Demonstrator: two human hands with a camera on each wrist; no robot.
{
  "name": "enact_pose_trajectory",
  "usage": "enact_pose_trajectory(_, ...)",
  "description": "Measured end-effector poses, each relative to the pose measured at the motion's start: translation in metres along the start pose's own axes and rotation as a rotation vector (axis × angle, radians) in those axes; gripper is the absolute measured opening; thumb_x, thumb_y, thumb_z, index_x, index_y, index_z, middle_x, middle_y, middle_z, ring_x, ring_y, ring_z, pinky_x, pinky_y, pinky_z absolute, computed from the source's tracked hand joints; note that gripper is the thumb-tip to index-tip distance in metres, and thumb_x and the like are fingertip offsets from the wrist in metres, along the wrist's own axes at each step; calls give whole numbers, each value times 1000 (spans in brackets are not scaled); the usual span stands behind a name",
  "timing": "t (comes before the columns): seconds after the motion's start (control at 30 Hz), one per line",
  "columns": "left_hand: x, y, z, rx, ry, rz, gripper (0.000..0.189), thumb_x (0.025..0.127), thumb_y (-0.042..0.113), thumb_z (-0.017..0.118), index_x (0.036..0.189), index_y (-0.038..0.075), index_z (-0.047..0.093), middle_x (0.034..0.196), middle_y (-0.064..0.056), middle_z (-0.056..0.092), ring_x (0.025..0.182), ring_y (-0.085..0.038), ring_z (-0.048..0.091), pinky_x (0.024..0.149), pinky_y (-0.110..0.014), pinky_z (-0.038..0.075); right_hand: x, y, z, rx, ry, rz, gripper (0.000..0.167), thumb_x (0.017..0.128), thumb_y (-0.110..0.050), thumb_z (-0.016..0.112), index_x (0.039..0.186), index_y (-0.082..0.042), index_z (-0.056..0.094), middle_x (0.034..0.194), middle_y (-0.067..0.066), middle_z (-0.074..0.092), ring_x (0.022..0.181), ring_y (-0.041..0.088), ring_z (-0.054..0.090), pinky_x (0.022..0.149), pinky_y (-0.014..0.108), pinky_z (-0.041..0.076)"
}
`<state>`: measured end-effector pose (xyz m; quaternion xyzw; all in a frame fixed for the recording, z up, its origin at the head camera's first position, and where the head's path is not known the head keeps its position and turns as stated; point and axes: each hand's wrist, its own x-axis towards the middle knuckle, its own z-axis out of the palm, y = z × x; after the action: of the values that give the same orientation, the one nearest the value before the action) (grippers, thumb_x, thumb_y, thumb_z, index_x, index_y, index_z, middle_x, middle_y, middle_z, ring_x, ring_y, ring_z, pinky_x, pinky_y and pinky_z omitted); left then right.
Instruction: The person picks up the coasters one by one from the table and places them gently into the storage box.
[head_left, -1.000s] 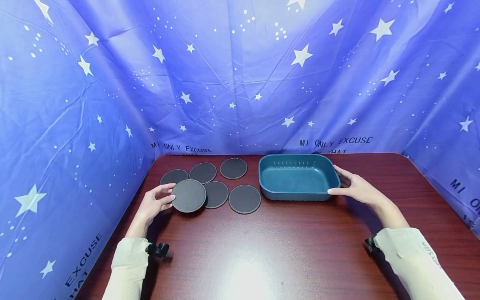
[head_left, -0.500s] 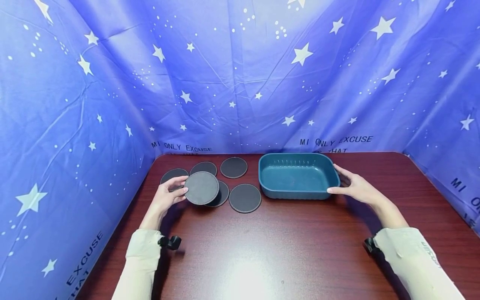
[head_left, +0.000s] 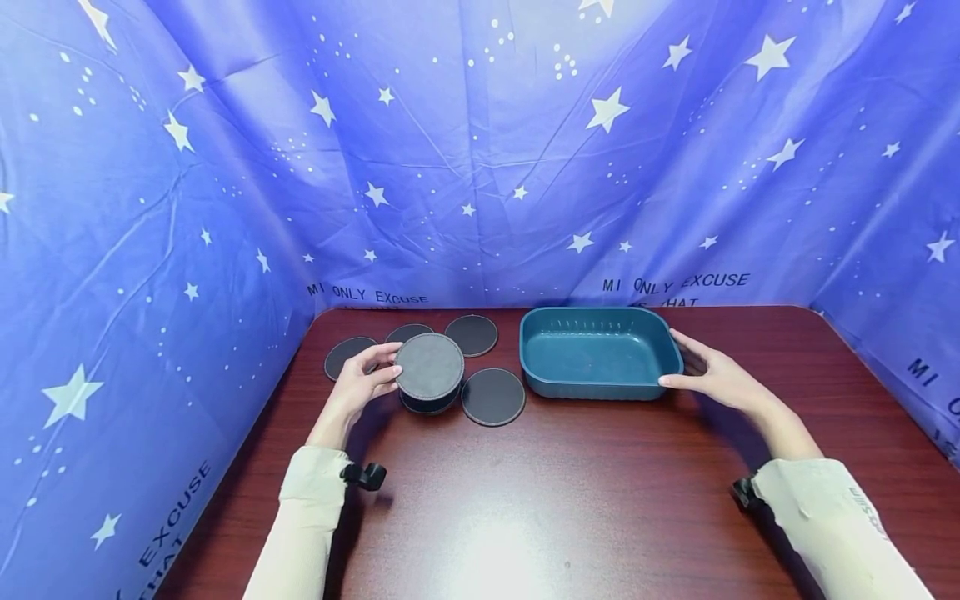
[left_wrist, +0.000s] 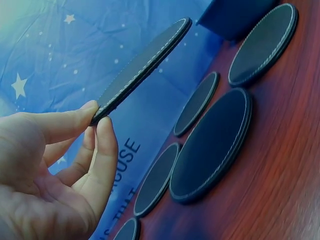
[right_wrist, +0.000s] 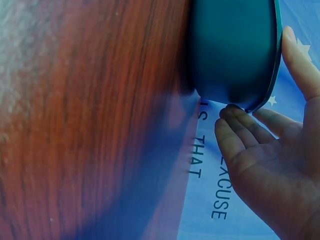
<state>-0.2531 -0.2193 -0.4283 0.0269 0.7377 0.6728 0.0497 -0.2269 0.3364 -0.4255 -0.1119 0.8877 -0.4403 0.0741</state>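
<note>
One black coaster [head_left: 430, 367], pinched by the left hand [head_left: 356, 390], has moved rightward, narrowing its gap to the container [head_left: 588, 390]. By the left wrist view, more coasters [left_wrist: 212, 145] lie beyond that hand; by the right, the right hand [right_wrist: 277, 165] touches the container, fingers spread.

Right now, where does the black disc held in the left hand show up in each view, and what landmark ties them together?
Head: left of centre, the held disc is pinched at its left edge by the left hand.
Left wrist: upper middle, the held disc appears nearly edge-on, slanting up from the fingertips.
Right wrist: not in it.
Shared landmark: the blue star-printed cloth, in all three.
</note>
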Motion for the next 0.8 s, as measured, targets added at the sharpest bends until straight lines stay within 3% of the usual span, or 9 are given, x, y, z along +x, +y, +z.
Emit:
enact_pose_trajectory(0.27,5,6,21,-37,-15,7,52,93,-2,65,142,-1,50,100,9,59,77,-1,61,69,-15,58,-2,0,2,-31,11,13,94,92,-30,73,160,-6,13,159,32,27,142,51,31,87,-4,37)
enact_pose_trajectory(0.8,25,18,80,-140,-59,12,50,92,-4,63,140,0,52,103,3,58,77,-3,60,66,-16,57,1,-3,7,-23,22,-18,92,90,-24,74,158,-1,16,154,35,32,139,51,37,86,-4,37)
